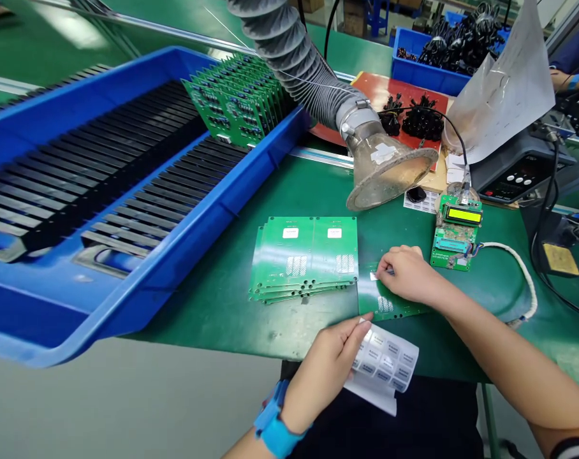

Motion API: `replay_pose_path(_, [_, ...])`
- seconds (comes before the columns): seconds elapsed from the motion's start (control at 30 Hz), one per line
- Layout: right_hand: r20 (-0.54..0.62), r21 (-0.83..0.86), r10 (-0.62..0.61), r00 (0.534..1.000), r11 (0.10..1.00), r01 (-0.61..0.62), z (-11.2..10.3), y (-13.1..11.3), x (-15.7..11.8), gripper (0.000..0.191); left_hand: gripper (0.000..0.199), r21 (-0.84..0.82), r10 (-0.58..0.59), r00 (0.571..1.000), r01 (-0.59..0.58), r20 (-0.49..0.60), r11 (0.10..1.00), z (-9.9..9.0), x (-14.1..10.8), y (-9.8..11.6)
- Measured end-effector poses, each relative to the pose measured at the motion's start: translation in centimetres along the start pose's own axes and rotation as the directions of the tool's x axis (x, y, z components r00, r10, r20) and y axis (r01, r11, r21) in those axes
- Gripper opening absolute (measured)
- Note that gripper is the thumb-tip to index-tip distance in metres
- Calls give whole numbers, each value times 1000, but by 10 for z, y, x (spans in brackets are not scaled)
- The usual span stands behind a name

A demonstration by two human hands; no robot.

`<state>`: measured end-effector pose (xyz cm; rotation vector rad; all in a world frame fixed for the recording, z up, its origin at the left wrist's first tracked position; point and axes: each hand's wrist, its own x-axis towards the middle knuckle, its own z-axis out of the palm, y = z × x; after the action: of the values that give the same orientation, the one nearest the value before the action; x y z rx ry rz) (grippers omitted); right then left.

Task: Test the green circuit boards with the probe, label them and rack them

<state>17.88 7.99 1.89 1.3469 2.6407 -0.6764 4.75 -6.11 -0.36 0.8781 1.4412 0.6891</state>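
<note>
From the right hand's (pixel 407 274) bunched tips: at ten o'clock, blue tray (pixel 203 223); at nine, stacked boards (pixel 303 255); at seven, left hand (pixel 328 363), pinching label sheet (pixel 382 357) across the near table edge (pixel 236 347). Directly beneath the tips, single board (pixel 368 299), long axis seemingly nine-to-three, small label (pixel 373 276) nearest the right hand; pinched or not, impossible to tell. Open room at one; at two, display board (pixel 456 223).

Left hand (pixel 328 360) grips curled white label sheet (pixel 388 357); right hand (pixel 407 274) at white rectangular label (pixel 372 276) on green circuit board (pixel 368 296), green worktop (pixel 213 312) beneath.
</note>
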Motion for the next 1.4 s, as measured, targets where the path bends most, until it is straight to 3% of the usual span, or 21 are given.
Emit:
replay_pose_path(0.13, [-180, -190, -76, 981, 981, 41, -6, -3, -7, 12, 47, -6, -3, 1000, 3, 2, 1000, 0, 2, 2])
replay_pose_path(0.2, [-239, -113, -86, 967, 992, 60, -14, 6, -10, 19, 46, -4, -2, 1000, 2, 2, 1000, 0, 1, 4])
replay_pose_path(0.27, [-192, 93, -77, 978, 991, 96, -22, 24, -13, 21, 46, 0, -5, 1000, 5, 4, 1000, 0, 1, 6])
replay_pose_path(0.33, [-73, 265, -69, 995, 960, 86, -27, 42, -17, 25, 47, 4, -7, 1000, 7, 9, 1000, 0, 1, 7])
replay_pose_path(0.47, [46, 335, -70, 996, 941, 50, -22, 63, -20, 29, 47, 1, 2, 1000, -2, 4, 1000, 0, 1, 6])
replay_pose_path(0.57, [9, 270, -67, 998, 961, 62, -11, 59, -20, 29, 46, 3, -5, 1000, 5, 9, 1000, 0, 2, 6])
replay_pose_path(0.7, [-142, -29, -83, 986, 996, 80, 2, 42, -25, 20, 46, 6, -20, 1000, 20, 15, 1000, 1, 3, 8])
replay_pose_path(0.77, [-254, -176, -106, 961, 982, 62, 6, 35, -34, 17, 44, -7, -31, 999, 31, 12, 999, 1, 3, 6])
replay_pose_path(0.83, [-422, -191, -107, 900, 981, 27, 9, 31, -50, 14, 50, -55, -27, 1000, 27, -11, 998, 0, 2, 1])
replay_pose_path(0.93, [-656, 82, 6, 755, 995, 63, 14, 30, -86, 6, 79, -151, 36, 997, -46, -68, 987, 0, -3, -5])
replay_pose_path(0.97, [-671, 224, 86, 737, 970, 91, 17, 30, -101, 5, 82, -169, 66, 994, -80, -87, 982, 1, -5, -5])
replay_pose_path(1.0, [-631, 377, 175, 756, 921, 101, 20, 29, -115, 9, 82, -174, 98, 990, -115, -103, 978, 3, -7, -4])
replay_pose_path(1.07, [-389, 666, 312, 867, 745, 30, 30, 24, -141, 17, 78, -158, 170, 976, -191, -137, 969, 9, -12, 0])
replay_pose_path(1.1, [-242, 775, 331, 912, 631, -24, 36, 20, -150, 17, 75, -133, 213, 964, -235, -159, 963, 14, -14, 3])
replay_pose_path(1.17, [-56, 907, 329, 943, 412, -89, 49, 10, -162, 23, 72, -40, 318, 926, -333, -205, 942, 26, -16, 9])
replay_pose_path(1.3, [-71, 997, 432, 899, 21, 69, 61, 2, -159, 43, 70, 203, 537, 815, -500, -217, 842, 47, -12, 6])
replay_pose_path(1.4, [-127, 965, 460, 879, -149, 217, 60, 11, -156, 50, 69, 366, 649, 756, -581, -89, 727, 60, 0, -7])
